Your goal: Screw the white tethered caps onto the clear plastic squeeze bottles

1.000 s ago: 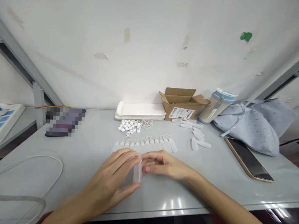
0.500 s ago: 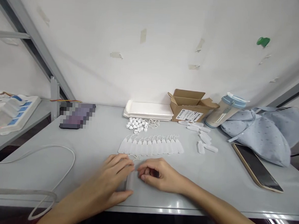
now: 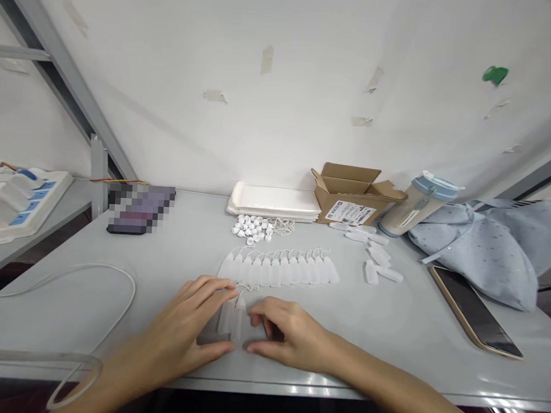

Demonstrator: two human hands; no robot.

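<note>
Our left grip (image 3: 184, 319) shifts leftward, fingers parted like our right grip (image 3: 291, 334), baring two tubes (image 3: 237, 323) between them on the counter (image 3: 344, 315); a corded row (image 3: 280, 271) looks done, loose tubes (image 3: 371, 273) and caps (image 3: 250, 225) remain.

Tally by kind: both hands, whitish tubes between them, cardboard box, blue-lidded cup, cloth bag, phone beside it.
Left hand and right hand: 2
Whitish tubes: 2
Cardboard box: 1
Blue-lidded cup: 1
Cloth bag: 1
Phone: 1
Total: 8
</note>
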